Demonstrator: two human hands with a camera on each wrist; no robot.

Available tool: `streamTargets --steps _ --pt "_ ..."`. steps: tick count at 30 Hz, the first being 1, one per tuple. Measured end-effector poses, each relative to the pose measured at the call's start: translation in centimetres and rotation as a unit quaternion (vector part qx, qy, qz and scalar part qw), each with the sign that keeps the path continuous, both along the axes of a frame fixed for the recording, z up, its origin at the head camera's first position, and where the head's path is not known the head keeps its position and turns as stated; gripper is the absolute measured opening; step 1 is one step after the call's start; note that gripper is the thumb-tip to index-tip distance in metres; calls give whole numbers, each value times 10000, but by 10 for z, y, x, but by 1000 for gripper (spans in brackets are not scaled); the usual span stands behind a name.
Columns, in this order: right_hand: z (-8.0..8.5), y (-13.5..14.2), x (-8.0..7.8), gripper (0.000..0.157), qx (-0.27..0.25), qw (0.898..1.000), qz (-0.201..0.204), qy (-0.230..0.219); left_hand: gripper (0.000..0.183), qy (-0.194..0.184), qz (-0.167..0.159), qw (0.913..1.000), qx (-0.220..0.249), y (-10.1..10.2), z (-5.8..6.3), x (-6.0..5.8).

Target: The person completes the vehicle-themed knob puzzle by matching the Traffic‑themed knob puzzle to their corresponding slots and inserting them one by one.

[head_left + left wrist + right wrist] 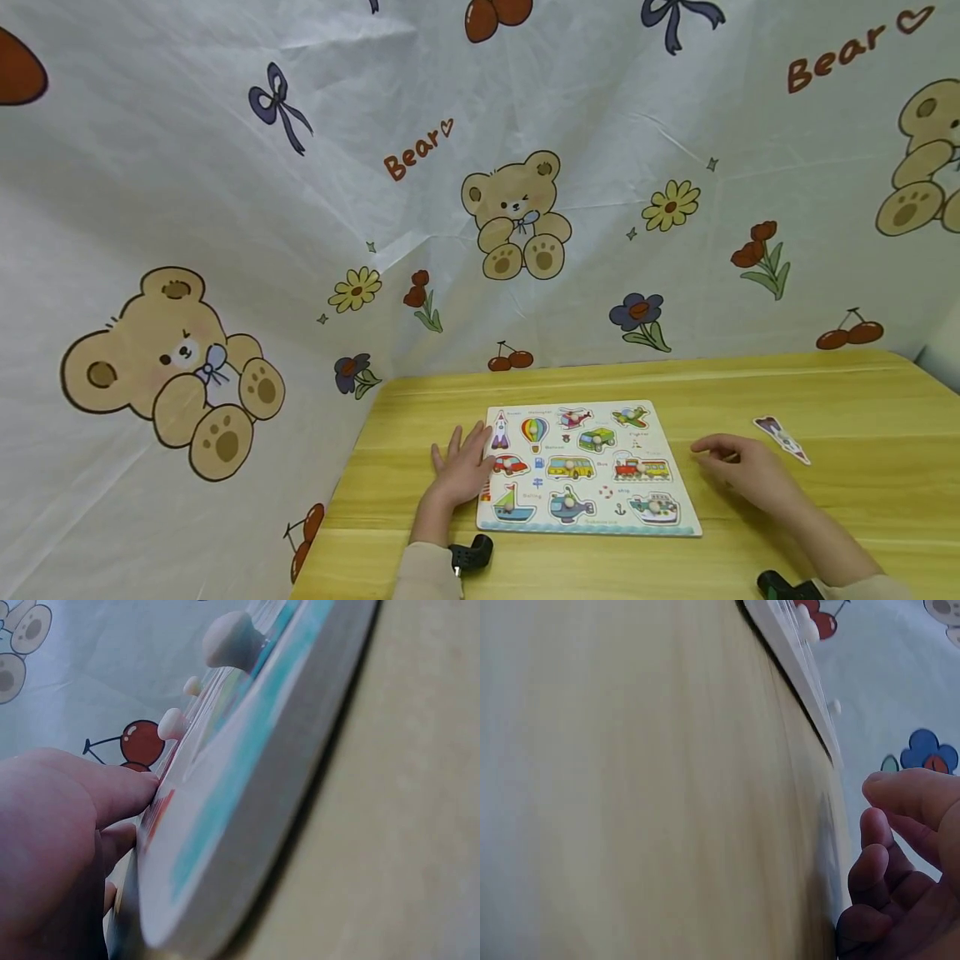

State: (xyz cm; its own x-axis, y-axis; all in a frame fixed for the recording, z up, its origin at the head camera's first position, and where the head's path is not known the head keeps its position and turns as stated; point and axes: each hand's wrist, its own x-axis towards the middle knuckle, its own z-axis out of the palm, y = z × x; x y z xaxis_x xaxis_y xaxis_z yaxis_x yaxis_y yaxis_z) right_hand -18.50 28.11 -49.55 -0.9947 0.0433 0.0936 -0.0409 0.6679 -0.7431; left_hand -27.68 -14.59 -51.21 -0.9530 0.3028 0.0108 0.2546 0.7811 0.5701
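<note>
A white wooden peg puzzle board (611, 521) lies flat on the table, with several colourful vehicle pictures and small knobs across it. My left hand (463, 468) rests at the board's left edge with its fingers spread; in the left wrist view the thumb (124, 791) lies against that edge. To the right of the board, my right hand (750, 471) hovers low over the table with its fingers loosely bent. Nothing shows between the fingers in the right wrist view. Just beyond that hand lies a loose rocket-shaped puzzle piece (782, 439) in white, purple and red.
The wooden table (600, 567) runs back to a white cloth (585, 325) printed with bears and flowers, which also hangs along the left side. A black wrist camera (472, 552) sits on the left wrist, and another (783, 586) on the right.
</note>
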Motion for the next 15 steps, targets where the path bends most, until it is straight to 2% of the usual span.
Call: streamTargets --steps 7,15 --pt "3 33 1 26 477 9983 -225 250 54 20 39 10000 -47 -1 1 -1" --pt "16 68 -1 42 529 9976 -440 -59 54 3 51 9999 -110 1 -1 -2"
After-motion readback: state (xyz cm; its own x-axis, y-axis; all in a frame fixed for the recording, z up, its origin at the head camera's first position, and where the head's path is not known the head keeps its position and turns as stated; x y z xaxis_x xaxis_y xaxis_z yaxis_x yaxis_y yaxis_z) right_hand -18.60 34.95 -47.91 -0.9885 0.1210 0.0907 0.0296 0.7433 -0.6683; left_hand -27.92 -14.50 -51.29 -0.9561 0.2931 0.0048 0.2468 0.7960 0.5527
